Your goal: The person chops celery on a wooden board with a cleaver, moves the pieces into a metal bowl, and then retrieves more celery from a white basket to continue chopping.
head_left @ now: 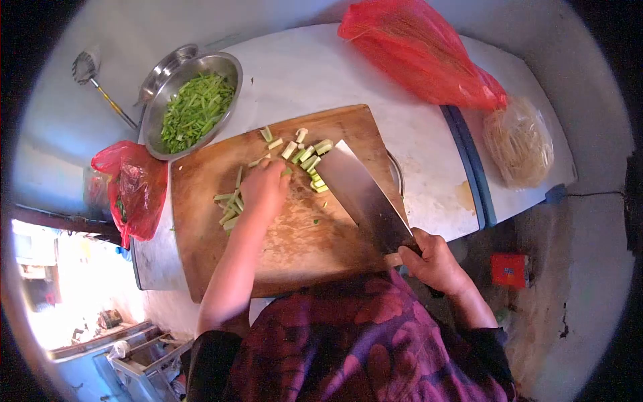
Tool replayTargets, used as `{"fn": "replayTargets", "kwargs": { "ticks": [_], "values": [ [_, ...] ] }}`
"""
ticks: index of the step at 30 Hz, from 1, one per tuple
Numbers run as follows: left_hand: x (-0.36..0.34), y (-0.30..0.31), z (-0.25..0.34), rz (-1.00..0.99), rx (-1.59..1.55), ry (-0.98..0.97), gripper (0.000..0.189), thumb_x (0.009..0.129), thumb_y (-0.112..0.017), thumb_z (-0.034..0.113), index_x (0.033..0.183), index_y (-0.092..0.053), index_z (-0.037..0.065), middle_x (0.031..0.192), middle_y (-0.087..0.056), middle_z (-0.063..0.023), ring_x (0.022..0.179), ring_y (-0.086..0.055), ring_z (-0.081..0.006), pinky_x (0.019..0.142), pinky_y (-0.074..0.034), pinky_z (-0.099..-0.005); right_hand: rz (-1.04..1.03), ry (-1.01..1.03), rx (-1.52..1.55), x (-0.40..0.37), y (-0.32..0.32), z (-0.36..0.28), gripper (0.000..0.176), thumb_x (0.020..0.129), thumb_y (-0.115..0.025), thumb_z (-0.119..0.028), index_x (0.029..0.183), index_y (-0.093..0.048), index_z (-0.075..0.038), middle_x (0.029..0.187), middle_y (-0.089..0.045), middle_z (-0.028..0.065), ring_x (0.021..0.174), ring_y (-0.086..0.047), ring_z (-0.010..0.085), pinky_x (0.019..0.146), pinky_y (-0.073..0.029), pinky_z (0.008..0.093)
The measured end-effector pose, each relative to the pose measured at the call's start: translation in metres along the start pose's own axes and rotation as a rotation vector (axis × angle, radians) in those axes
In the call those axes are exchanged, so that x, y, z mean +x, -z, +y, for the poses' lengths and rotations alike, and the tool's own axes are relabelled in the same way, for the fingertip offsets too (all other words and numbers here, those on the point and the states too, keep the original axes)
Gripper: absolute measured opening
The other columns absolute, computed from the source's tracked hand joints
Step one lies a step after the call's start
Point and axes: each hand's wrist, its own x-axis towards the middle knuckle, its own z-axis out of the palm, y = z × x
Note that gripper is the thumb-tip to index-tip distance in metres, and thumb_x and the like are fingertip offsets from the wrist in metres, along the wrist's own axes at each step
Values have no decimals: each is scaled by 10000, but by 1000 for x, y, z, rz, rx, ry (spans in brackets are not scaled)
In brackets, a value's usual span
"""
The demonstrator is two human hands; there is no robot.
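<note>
My right hand (432, 260) is wrapped round the dark handle of a broad cleaver (365, 194), whose blade lies slanted over the right part of a wooden cutting board (281, 258). Close to the blade's far end is a pile of short pale-green celery pieces (309, 161). My left hand (264, 187) is closed low over the board, with a bit of green stalk showing at its fingertips. Its palm side is hidden. Left of that hand lie longer cut celery stalks (231, 206), and a few whitish ends (273, 143) are scattered beyond it.
A steel bowl (234, 63) of chopped greens (194, 110) stands at the back left, by a red plastic bag (140, 191). A larger red bag (422, 50) and a clear bag of noodle-like strands (519, 144) lie at the right. A skimmer (107, 94) leans against the wall.
</note>
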Motion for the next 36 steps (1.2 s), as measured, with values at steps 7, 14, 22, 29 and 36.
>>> {"fn": "replayTargets", "kwargs": {
  "ticks": [7, 14, 22, 29, 36],
  "values": [
    [-85, -15, 3, 115, -8, -468, 194, 719, -587, 41, 912, -585, 66, 1006, -536, -93, 854, -574, -292, 701, -497, -386, -22, 148, -221, -2, 5, -13, 156, 821, -592, -132, 860, -532, 7, 629, -547, 190, 580, -588, 292, 541, -450, 377],
    [-100, -17, 3, 185, -8, -406, 193, 697, -592, 48, 890, -584, 58, 989, -522, -79, 871, -561, -269, 697, -494, -365, -156, 191, -401, 2, -5, -31, 244, 852, -558, -251, 904, -517, -17, 709, -596, 215, 699, -599, 410, 641, -494, 483],
    [-107, -17, -5, 242, -7, -446, 187, 679, -586, 61, 867, -586, 57, 959, -538, -82, 912, -543, -273, 744, -490, -342, -180, 253, -393, 0, -17, -34, 222, 841, -547, -222, 901, -506, -11, 754, -599, 206, 727, -605, 405, 655, -502, 473],
    [-105, -14, -3, 265, 8, -457, 163, 667, -578, 67, 828, -574, 44, 937, -543, -95, 921, -535, -272, 762, -492, -349, -230, 219, -413, -2, -18, -48, 209, 841, -539, -209, 894, -502, -10, 771, -600, 201, 721, -603, 402, 664, -499, 474],
    [-104, -13, -2, 252, -29, -456, 154, 655, -577, 66, 806, -569, 34, 932, -547, -101, 917, -534, -279, 770, -490, -361, -251, 227, -468, -2, -17, -54, 194, 843, -525, -198, 895, -493, -13, 757, -597, 199, 692, -602, 399, 628, -503, 469]
  ]
}}
